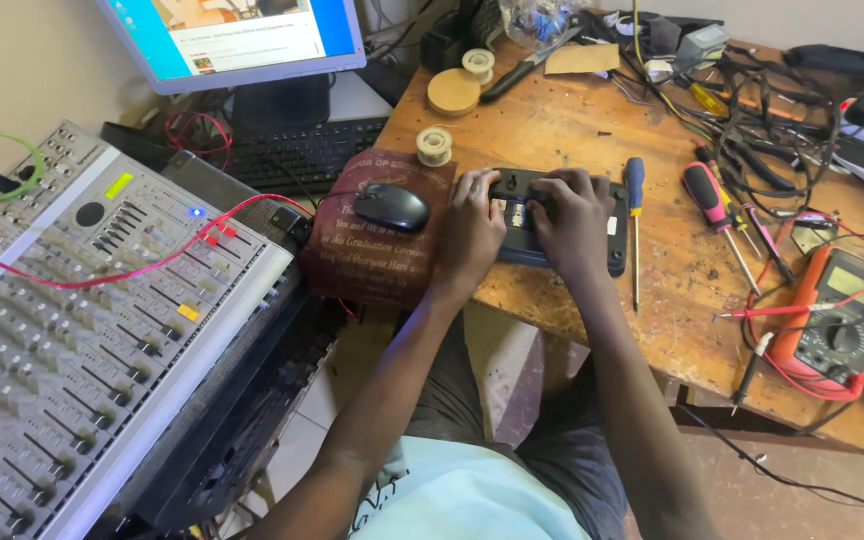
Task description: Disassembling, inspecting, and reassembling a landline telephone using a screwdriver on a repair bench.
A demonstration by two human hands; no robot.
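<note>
A flat black electronic device [614,240] lies on the wooden workbench [572,120], underside up with a pale label showing. My left hand [470,228] grips its left end. My right hand [574,218] presses on its middle, fingers curled over the top edge. Much of the device is hidden under both hands. A blue-handled screwdriver [634,190] lies just right of it, tip toward me.
A black mouse [392,207] sits on a maroon pad at left. An audio mixer [82,330] fills the left side, below a monitor [242,40] and keyboard [297,155]. An orange multimeter [837,320], more screwdrivers, solder spools and tangled cables lie at right.
</note>
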